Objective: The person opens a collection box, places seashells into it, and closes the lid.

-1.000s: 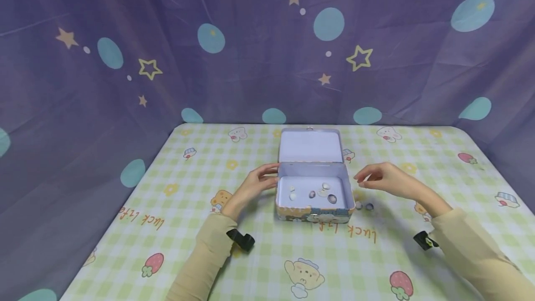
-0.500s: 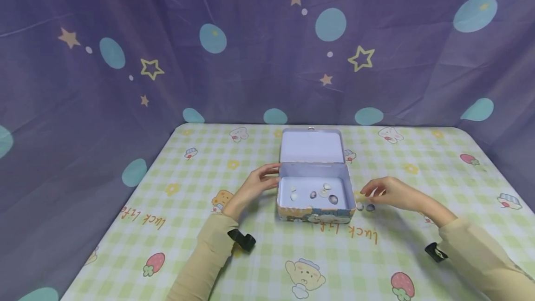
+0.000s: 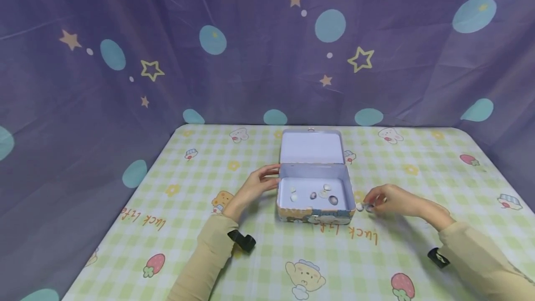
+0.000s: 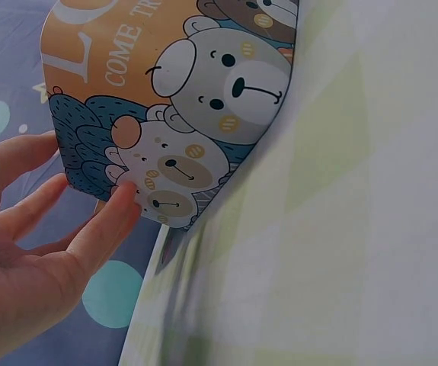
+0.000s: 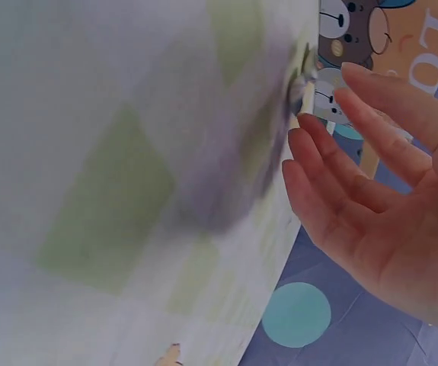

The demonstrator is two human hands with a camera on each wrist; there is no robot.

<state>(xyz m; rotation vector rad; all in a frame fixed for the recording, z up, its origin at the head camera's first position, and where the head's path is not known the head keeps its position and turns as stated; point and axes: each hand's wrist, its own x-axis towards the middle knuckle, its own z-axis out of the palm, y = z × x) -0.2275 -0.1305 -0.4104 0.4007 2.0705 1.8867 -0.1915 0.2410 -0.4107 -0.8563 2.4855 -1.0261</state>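
A hinged tin box [image 3: 316, 217], its lid [image 3: 311, 147] raised, stands mid-table with several small seashells inside, among them a dark one [image 3: 333, 200]. My left hand [image 3: 252, 187] rests its extended fingers against the box's left side; the left wrist view has the fingertips [image 4: 123, 200] at the printed bear wall. To the right of the box, my right hand [image 3: 394, 199] is low over the tablecloth, its thumb and fingers around a greyish seashell [image 3: 368, 207]. A paler seashell [image 3: 360, 206] lies beside that one. In the right wrist view, its fingers [image 5: 321, 179] are loosely bent and spread, close to the shells.
The table has a green-and-white checked cloth [image 3: 234, 273] with cartoon prints. Behind it hangs a purple curtain [image 3: 259, 78] with stars and balloons. Black wrist straps [image 3: 242, 240] show at both sleeves.
My right hand has moved from beside the box's right wall, right and down to the seashells on the cloth. My left hand has kept its place on the box.
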